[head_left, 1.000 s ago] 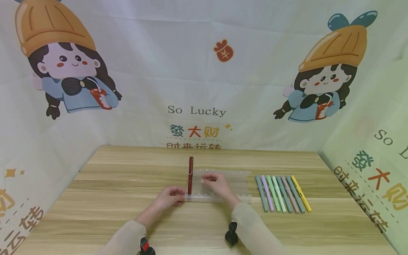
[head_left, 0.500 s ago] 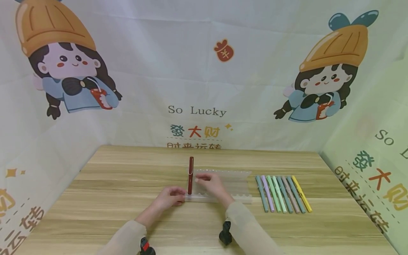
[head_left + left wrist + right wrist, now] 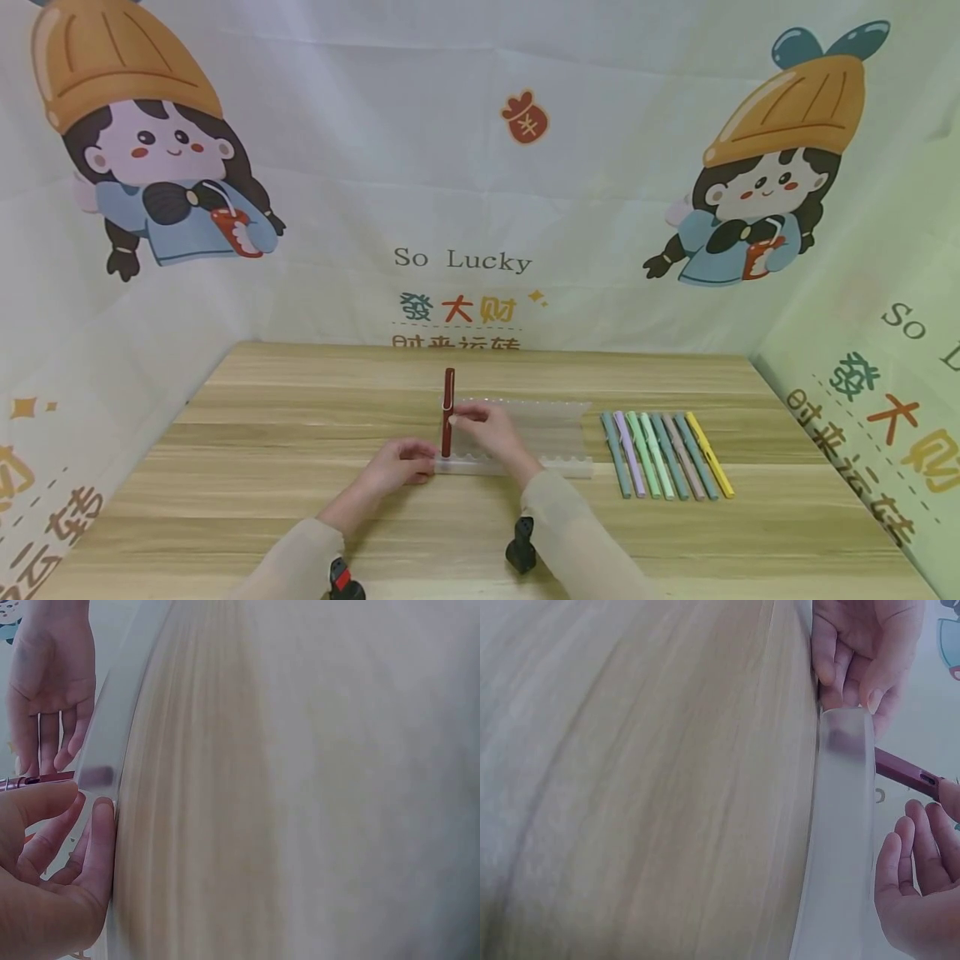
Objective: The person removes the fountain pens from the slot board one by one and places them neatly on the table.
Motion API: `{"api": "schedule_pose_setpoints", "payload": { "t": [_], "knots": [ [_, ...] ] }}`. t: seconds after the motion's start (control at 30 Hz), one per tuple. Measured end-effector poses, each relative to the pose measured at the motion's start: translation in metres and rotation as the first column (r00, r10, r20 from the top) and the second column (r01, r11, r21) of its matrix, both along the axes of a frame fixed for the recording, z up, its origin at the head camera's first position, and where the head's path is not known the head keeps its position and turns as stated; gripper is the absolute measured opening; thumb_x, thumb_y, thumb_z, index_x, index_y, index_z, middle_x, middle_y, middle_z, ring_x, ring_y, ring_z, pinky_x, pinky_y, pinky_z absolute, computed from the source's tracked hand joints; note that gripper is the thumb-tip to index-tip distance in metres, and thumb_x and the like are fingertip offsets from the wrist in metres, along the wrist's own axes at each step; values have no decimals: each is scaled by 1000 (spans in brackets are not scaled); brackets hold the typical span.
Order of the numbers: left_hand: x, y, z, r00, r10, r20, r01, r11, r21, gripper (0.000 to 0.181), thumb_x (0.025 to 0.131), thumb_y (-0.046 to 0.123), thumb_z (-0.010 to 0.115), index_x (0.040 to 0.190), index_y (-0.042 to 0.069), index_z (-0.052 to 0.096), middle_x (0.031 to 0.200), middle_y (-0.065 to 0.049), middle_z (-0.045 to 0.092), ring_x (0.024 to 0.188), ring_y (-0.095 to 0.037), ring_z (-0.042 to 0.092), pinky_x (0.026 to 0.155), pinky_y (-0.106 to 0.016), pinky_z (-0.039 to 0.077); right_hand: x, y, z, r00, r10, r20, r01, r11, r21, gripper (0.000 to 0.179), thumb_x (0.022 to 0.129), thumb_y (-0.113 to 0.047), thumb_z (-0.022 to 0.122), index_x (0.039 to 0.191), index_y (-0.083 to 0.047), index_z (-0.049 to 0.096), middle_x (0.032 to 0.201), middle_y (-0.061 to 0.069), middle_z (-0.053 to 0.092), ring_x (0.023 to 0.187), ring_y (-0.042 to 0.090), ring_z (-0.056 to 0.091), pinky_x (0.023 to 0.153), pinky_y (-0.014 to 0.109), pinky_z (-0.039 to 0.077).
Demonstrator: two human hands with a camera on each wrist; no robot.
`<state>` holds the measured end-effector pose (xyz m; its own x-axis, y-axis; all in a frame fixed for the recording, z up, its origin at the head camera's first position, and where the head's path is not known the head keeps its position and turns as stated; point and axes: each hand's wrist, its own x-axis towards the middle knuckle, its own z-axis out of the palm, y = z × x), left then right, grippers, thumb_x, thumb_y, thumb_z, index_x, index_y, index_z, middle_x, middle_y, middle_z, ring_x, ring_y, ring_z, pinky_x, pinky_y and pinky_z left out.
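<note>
A clear plastic pen rack with scalloped edges lies on the table, and a maroon clip pen rests across its left end. My left hand holds the rack's front left corner with bent fingers; in the right wrist view its thumb and fingers meet the end of the frosted front bar. With thumb and index finger at its middle, my right hand pinches the pen, the other fingers held loosely out. The pen's lower end shows through the bar. The index finger's far side is hidden.
To the right of the rack lies a row of several pens, in grey-green, lilac, mint, taupe and yellow. The wooden table ends at a printed cloth backdrop behind and at both sides.
My right hand has moved left over the rack until its fingertips reached the maroon pen. My left hand, the rack and the pens have stayed in place.
</note>
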<state>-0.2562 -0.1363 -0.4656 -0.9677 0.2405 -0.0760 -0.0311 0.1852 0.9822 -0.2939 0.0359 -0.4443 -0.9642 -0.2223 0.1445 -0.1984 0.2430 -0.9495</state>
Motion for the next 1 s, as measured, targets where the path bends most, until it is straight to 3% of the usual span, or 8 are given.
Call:
{"api": "schedule_pose_setpoints", "payload": {
  "t": [0.6,1.0],
  "knots": [
    [1,0,2,1000,-3,-10,3,1000,-9,21,81,-5,57,101,-13,55,90,-12,59,77,-17,57,70,-33,51,2,-8,1,1000,-26,0,26,1000,18,23,79,-10,65,97,3,62,89,11,63,82,20,57,71,29,48],
    [1,0,2,1000,-11,-20,11,1000,-6,21,82,-4,56,100,-13,55,89,-10,59,77,-17,57,70,-33,51,3,-6,-1,1000,-28,6,28,999,-25,25,80,-9,63,102,4,60,88,10,63,83,20,57,72,29,48]
  ]
}}
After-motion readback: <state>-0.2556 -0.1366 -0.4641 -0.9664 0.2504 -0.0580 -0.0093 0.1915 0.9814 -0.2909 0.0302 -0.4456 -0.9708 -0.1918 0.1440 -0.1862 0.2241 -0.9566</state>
